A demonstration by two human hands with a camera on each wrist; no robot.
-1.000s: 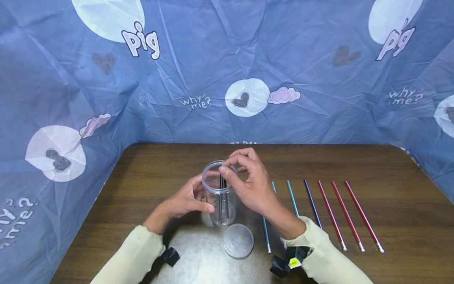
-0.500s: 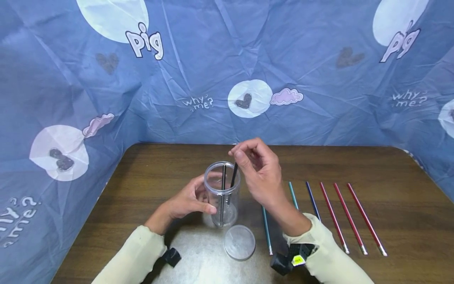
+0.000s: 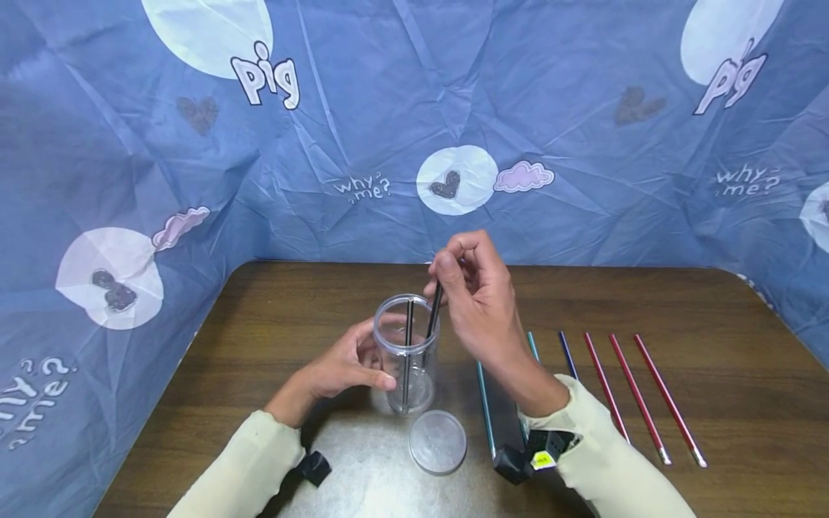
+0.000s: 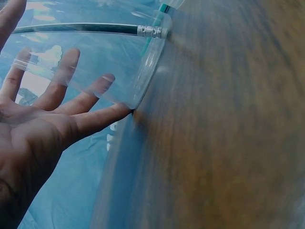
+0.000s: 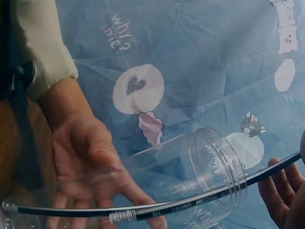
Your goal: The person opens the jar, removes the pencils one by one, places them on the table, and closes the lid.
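A clear jar (image 3: pixel 391 350) stands upright on the table. My left hand (image 3: pixel 340 363) holds it from the left, thumb in front and fingers behind; in the left wrist view the fingers (image 4: pixel 62 83) spread along its wall. Inside, one black pencil (image 3: pixel 408 338) leans nearly upright, and its metal-ferruled end (image 4: pixel 150 31) is at the jar's bottom. Above the rim's right side, my right hand (image 3: pixel 476 288) pinches a second black pencil (image 3: pixel 435 309) by its upper part. That pencil tilts, its lower part still within the jar. In the right wrist view it passes through the jar mouth (image 5: pixel 228 164).
A round clear lid (image 3: pixel 437 442) lies in front of the jar. To the right, pencils lie in a row: two teal (image 3: pixel 486 410), one blue (image 3: pixel 567 352) and three red (image 3: pixel 641 396). My right forearm partly covers some. A blue printed cloth (image 3: pixel 363 129) hangs behind.
My right hand has moved up and slightly right from the rim, drawing one black pencil partway out of the jar. The other stays inside; my left hand keeps its hold.
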